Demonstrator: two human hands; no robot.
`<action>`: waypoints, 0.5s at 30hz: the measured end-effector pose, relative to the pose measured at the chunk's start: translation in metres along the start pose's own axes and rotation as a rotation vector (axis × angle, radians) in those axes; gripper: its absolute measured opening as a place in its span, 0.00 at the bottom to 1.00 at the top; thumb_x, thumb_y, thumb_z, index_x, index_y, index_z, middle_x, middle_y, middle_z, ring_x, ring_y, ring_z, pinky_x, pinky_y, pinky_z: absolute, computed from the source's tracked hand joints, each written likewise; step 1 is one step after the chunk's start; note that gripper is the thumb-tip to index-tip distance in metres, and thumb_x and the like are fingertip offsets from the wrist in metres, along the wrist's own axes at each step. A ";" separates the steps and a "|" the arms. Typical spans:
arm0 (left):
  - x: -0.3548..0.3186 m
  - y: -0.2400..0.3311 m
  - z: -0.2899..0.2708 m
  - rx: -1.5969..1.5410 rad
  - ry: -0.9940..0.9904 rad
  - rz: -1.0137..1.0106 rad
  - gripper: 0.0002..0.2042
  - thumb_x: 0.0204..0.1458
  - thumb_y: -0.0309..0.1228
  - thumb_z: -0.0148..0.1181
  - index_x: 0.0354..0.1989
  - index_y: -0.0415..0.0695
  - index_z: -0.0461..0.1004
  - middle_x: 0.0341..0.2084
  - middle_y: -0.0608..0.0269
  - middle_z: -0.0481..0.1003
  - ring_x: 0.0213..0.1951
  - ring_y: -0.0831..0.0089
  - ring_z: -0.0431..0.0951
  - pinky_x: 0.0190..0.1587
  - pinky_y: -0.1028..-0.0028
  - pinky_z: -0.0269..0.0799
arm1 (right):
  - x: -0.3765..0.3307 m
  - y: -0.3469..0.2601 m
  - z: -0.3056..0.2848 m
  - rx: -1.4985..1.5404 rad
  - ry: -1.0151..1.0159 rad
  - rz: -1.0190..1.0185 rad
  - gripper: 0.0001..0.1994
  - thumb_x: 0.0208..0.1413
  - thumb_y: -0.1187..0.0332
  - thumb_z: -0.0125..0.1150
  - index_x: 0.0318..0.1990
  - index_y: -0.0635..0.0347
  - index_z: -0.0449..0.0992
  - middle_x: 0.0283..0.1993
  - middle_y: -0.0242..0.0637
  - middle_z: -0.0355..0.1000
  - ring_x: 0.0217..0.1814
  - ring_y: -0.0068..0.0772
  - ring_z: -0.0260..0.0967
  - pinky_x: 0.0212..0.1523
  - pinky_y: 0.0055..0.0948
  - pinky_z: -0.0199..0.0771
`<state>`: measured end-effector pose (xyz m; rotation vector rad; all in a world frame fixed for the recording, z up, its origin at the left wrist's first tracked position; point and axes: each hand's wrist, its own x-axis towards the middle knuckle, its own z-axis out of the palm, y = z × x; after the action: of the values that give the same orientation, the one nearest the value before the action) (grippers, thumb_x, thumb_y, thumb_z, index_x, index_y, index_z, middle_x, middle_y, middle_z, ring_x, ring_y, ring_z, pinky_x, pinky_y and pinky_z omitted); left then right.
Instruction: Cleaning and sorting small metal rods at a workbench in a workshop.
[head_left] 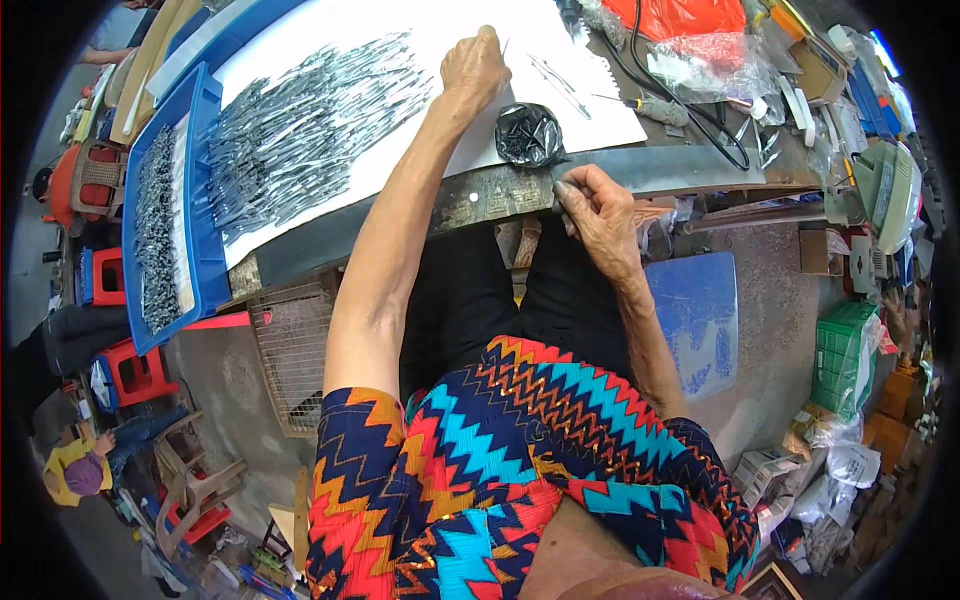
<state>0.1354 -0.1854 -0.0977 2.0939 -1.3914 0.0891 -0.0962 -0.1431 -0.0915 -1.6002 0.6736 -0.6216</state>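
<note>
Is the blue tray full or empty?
Full, nearly. The blue tray holds a thick heap of small grey metal pieces along its whole length, left of the left hand.

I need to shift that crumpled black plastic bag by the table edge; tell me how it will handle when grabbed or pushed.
The black plastic bag looks crumpled and glossy, so it is probably floppy and would cave in under the fingers. It sags in a low heap, so it seems unlikely to roll or tip. Pushed across the white sheet, it may slide. Its contents and weight cannot be told.
</note>
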 end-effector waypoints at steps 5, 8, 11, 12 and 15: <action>-0.002 -0.001 -0.003 0.082 -0.019 0.003 0.15 0.35 0.26 0.56 0.32 0.29 0.66 0.22 0.40 0.73 0.28 0.49 0.76 0.32 0.59 0.71 | 0.004 -0.011 -0.004 -0.019 0.026 -0.020 0.05 0.52 0.73 0.53 0.32 0.66 0.69 0.19 0.25 0.63 0.18 0.11 0.57 0.18 0.14 0.57; -0.006 -0.008 -0.014 0.059 -0.015 -0.048 0.16 0.36 0.26 0.54 0.34 0.29 0.67 0.23 0.38 0.73 0.28 0.48 0.76 0.33 0.60 0.71 | 0.010 -0.021 -0.005 -0.093 0.047 -0.114 0.05 0.52 0.73 0.53 0.32 0.67 0.70 0.19 0.26 0.63 0.17 0.11 0.56 0.17 0.14 0.57; -0.015 -0.010 -0.031 -0.183 -0.035 -0.028 0.20 0.41 0.30 0.51 0.44 0.33 0.69 0.24 0.45 0.74 0.28 0.60 0.76 0.35 0.68 0.71 | 0.023 -0.023 -0.008 -0.221 0.096 -0.224 0.05 0.50 0.73 0.54 0.32 0.67 0.71 0.19 0.30 0.65 0.18 0.14 0.57 0.19 0.17 0.58; -0.021 -0.006 -0.035 -0.184 -0.038 -0.028 0.20 0.41 0.30 0.51 0.44 0.33 0.69 0.24 0.45 0.74 0.28 0.60 0.76 0.35 0.68 0.71 | 0.029 -0.024 -0.009 -0.321 0.121 -0.324 0.05 0.49 0.73 0.54 0.32 0.67 0.71 0.20 0.32 0.65 0.19 0.15 0.57 0.19 0.18 0.58; -0.045 0.006 -0.055 -0.811 -0.041 -0.151 0.16 0.42 0.21 0.48 0.42 0.29 0.68 0.23 0.52 0.73 0.27 0.72 0.76 0.28 0.78 0.72 | 0.045 -0.024 -0.002 -0.450 0.094 -0.430 0.05 0.46 0.75 0.54 0.31 0.66 0.72 0.26 0.42 0.69 0.24 0.33 0.65 0.26 0.28 0.65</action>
<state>0.1255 -0.1216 -0.0675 1.5004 -1.0334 -0.5014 -0.0651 -0.1752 -0.0666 -2.1758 0.5640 -0.9079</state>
